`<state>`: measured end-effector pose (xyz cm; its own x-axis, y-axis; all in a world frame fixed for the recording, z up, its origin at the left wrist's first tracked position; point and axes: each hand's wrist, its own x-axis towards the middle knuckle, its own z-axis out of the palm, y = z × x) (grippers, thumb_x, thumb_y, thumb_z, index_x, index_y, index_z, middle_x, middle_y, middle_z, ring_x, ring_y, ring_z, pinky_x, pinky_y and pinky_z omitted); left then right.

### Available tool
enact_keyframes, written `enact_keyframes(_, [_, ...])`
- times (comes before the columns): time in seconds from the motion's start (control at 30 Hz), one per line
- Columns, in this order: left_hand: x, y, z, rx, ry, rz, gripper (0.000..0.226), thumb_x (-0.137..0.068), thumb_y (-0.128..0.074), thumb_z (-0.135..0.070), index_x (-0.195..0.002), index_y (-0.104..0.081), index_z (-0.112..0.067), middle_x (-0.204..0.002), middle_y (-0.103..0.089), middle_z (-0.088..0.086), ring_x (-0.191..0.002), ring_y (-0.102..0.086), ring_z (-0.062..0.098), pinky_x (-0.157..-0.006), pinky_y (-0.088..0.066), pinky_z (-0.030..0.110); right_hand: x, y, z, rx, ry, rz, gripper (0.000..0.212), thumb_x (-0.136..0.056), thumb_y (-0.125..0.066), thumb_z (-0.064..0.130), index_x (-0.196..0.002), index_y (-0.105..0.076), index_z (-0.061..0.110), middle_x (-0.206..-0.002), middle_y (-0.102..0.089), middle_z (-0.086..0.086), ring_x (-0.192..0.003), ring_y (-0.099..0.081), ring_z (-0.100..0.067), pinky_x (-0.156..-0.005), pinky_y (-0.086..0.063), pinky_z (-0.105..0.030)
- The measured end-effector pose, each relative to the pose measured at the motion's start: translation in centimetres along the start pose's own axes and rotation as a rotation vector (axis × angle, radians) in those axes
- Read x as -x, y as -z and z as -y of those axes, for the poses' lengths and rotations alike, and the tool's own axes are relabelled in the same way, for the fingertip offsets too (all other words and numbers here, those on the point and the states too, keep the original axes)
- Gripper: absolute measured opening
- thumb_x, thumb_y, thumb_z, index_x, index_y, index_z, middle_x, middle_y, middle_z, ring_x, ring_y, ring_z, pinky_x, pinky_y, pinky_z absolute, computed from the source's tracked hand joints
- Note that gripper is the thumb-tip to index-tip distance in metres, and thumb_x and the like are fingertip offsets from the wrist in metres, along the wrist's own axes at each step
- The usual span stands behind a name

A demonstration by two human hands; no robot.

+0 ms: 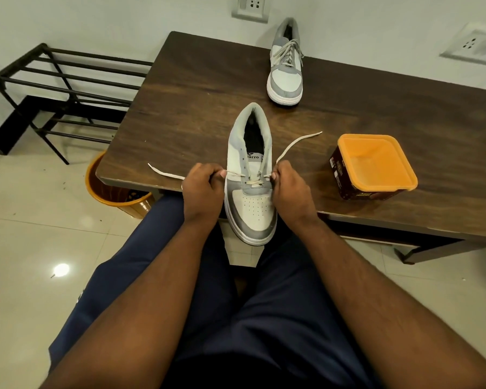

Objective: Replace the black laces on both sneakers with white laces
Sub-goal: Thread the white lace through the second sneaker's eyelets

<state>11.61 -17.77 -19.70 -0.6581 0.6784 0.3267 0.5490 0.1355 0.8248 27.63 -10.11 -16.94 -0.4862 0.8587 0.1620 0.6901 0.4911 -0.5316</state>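
A grey and white sneaker (250, 203) lies at the table's front edge, its toe hanging over toward me. A white lace (295, 144) runs through its lowest eyelets only. My left hand (204, 189) pinches the lace's left half beside the shoe, and the loose end trails out to the left across the table. My right hand (288, 189) pinches the right half, whose end stretches up and to the right. A second sneaker (286, 77) stands at the table's far edge, fully laced in white. No black lace is in view.
The dark wooden table (197, 88) carries a brown tub with an orange lid (373, 164) to the right of the near shoe. An orange bin (115, 192) stands on the floor under the table's left corner. A black metal rack (59, 88) is on the left.
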Motion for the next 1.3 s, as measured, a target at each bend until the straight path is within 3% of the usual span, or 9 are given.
enact_keyframes(0.2, [-0.2, 0.7, -0.4, -0.006, 0.103, -0.032, 0.007, -0.087, -0.066, -0.004, -0.081, -0.07, -0.003, -0.079, -0.061, 0.004, -0.071, -0.049, 0.009, -0.065, -0.036, 0.004, -0.3, -0.1, 0.2, -0.13, -0.028, 0.007, 0.013, -0.102, -0.034, 0.016, -0.091, -0.042, 0.014, -0.081, -0.059, -0.007, -0.07, -0.055, -0.026, -0.058, -0.043, -0.039])
enact_keyframes(0.33, [-0.6, 1.4, -1.8, 0.015, 0.255, 0.036, 0.009, -0.089, -0.067, -0.019, -0.088, -0.071, -0.011, -0.075, -0.065, -0.001, -0.066, -0.056, 0.009, -0.066, -0.051, 0.028, -0.8, 0.3, 0.0, -0.211, -0.039, 0.035, 0.011, -0.099, -0.045, 0.016, -0.096, -0.053, 0.01, -0.086, -0.061, -0.004, -0.077, -0.057, -0.019, -0.066, -0.049, -0.039])
enact_keyframes(0.47, [-1.9, 3.8, -7.2, 0.502, 0.465, 0.302, 0.029, -0.092, -0.066, -0.014, -0.119, -0.06, -0.022, -0.072, -0.069, 0.008, -0.042, -0.049, 0.005, -0.042, -0.043, 0.018, 0.6, 0.7, 0.9, -0.342, -0.017, -0.123, 0.014, -0.094, -0.058, 0.016, -0.106, -0.063, 0.012, -0.102, -0.062, 0.002, -0.092, -0.057, -0.007, -0.077, -0.046, -0.019])
enact_keyframes(0.7, [-3.9, 5.7, -12.0, 0.721, 0.521, 0.469, 0.017, -0.096, -0.055, -0.007, -0.106, -0.069, -0.011, -0.096, -0.075, 0.011, -0.029, -0.034, 0.003, -0.033, -0.024, 0.015, 3.4, -0.5, 6.8, -1.455, -0.205, 0.288, 0.024, -0.094, -0.045, 0.018, -0.101, -0.067, 0.011, -0.088, -0.073, -0.003, -0.094, -0.068, -0.017, -0.097, -0.048, -0.03])
enact_keyframes(0.83, [-4.8, 6.4, -8.3, 0.48, 0.51, 0.125, 0.015, -0.091, -0.064, -0.01, -0.103, -0.071, -0.015, -0.094, -0.076, 0.004, -0.038, -0.046, 0.002, -0.036, -0.034, 0.016, 2.9, 1.3, 5.1, -1.441, -0.337, 0.174, 0.019, -0.094, -0.05, 0.008, -0.082, -0.063, 0.002, -0.054, -0.052, -0.001, -0.054, -0.051, -0.016, -0.073, -0.055, -0.036])
enact_keyframes(0.97, [-2.9, 6.4, -5.7, -0.257, 0.25, 0.034, 0.03, -0.091, -0.067, -0.026, -0.121, -0.066, -0.026, -0.128, -0.05, -0.002, -0.097, -0.055, 0.007, -0.083, -0.042, 0.019, 1.7, 2.8, 3.2, -1.133, -0.349, 0.073, 0.022, -0.095, -0.051, 0.007, -0.08, -0.066, 0.001, -0.053, -0.044, -0.002, -0.046, -0.037, -0.011, -0.045, -0.039, -0.024])
enact_keyframes(1.03, [-1.7, 4.9, -6.5, 0.016, 0.166, 0.223, 0.033, -0.094, -0.064, -0.025, -0.126, -0.063, -0.026, -0.127, -0.05, -0.002, -0.092, -0.055, 0.002, -0.083, -0.048, 0.019, 1.2, 3.0, 3.8, -1.008, -0.319, 0.132, 0.021, -0.095, -0.054, 0.008, -0.08, -0.066, 0.001, -0.052, -0.042, -0.002, -0.043, -0.033, -0.01, -0.04, -0.031, -0.022])
enact_keyframes(1.13, [-0.8, 3.2, -6.8, 0.448, 0.291, 0.496, 0.026, -0.095, -0.061, -0.013, -0.12, -0.065, -0.016, -0.091, -0.067, 0.003, -0.053, -0.057, 0.006, -0.045, -0.049, 0.023, 0.7, 2.9, 4.3, -0.861, -0.288, 0.219, 0.023, -0.092, -0.058, 0.01, -0.071, -0.065, 0.006, -0.047, -0.042, 0.0, -0.039, -0.031, -0.009, -0.039, -0.026, -0.021])
enact_keyframes(1.3, [-1.7, 3.4, -3.8, 0.231, 0.352, 0.263, 0.015, -0.092, -0.064, -0.008, -0.08, -0.068, -0.017, -0.069, -0.064, -0.004, -0.055, -0.054, 0.003, -0.055, -0.047, 0.024, -0.1, 3.5, 2.6, -0.835, -0.349, 0.24, 0.016, -0.094, -0.06, 0.013, -0.084, -0.068, 0.002, -0.06, -0.053, -0.002, -0.047, -0.04, -0.009, -0.045, -0.037, -0.022])
